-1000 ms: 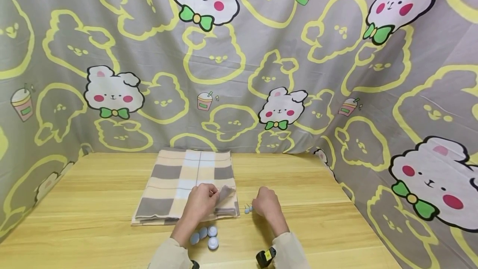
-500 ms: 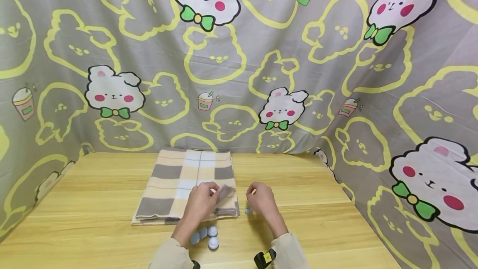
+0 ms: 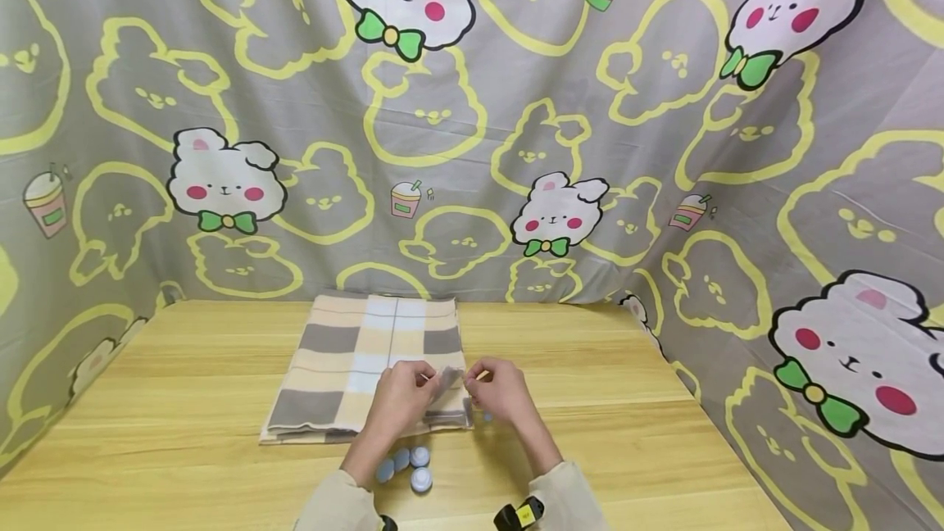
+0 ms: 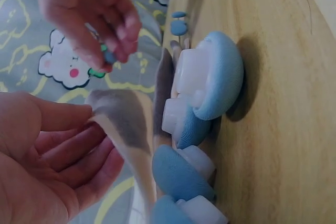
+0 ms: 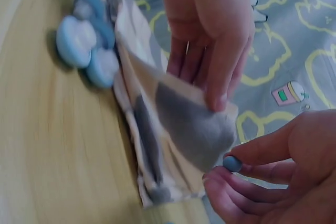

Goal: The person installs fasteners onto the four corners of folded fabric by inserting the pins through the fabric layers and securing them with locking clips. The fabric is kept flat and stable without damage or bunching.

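Note:
A folded checked cloth [image 3: 354,351] in beige, grey and white lies on the wooden table [image 3: 184,400]. My left hand [image 3: 426,381] pinches its near right corner [image 4: 123,119] and holds it lifted off the stack. My right hand [image 3: 483,377] is right beside that corner and pinches a small blue stud [image 5: 232,163] between thumb and fingertips, almost touching the lifted flap [image 5: 194,124]. Several blue-and-white snap caps [image 3: 409,465] lie on the table just in front of the cloth, by my left wrist.
Two more small blue pieces [image 4: 179,24] lie on the table by the cloth's right edge. A grey cartoon-print curtain [image 3: 472,146] closes in the table at the back and on both sides. Bare wood shows left and right of the cloth.
My right hand has lifted from the table beside the cloth and moved left and up to the raised corner, carrying a small blue stud. My left hand kept holding the corner.

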Demonstrator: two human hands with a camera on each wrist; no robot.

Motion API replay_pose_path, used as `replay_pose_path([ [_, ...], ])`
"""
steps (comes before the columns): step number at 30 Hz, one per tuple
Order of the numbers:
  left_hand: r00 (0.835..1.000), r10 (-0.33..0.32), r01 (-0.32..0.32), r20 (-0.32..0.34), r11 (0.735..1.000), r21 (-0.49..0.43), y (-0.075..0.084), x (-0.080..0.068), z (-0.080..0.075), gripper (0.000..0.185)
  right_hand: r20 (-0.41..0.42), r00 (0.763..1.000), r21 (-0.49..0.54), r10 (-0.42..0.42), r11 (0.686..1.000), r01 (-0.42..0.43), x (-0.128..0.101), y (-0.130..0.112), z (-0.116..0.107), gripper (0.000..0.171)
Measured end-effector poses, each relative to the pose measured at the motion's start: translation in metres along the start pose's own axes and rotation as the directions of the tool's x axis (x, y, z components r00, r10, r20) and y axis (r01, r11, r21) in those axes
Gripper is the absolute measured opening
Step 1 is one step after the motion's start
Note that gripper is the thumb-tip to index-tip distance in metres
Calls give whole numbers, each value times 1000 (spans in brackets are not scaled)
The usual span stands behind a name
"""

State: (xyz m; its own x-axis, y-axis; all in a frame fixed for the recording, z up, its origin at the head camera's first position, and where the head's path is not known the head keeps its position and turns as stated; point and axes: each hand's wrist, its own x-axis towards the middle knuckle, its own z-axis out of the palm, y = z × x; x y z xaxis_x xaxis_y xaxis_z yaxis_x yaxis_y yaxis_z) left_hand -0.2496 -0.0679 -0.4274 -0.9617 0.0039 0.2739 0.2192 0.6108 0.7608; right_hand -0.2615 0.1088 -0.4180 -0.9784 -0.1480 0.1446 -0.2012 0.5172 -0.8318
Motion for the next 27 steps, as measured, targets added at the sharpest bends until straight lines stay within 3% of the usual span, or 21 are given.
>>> replay_pose_path([
  [6, 1000, -30, 30, 1, 999, -26, 0, 0, 1, 4, 13, 1000, 93, -11, 996, 10, -3, -8, 7, 4],
  [18, 999, -17, 16, -27, 1000, -23, 0, 2, 3, 9, -12, 1000, 117, 0, 993, 1, -3, -9, 19, 3],
  [27, 1000, 20, -20, -6, 1000, -17, 0, 0, 3, 9, 14, 1000, 169, 19, 985, -21, -6, -10, 23, 34],
])
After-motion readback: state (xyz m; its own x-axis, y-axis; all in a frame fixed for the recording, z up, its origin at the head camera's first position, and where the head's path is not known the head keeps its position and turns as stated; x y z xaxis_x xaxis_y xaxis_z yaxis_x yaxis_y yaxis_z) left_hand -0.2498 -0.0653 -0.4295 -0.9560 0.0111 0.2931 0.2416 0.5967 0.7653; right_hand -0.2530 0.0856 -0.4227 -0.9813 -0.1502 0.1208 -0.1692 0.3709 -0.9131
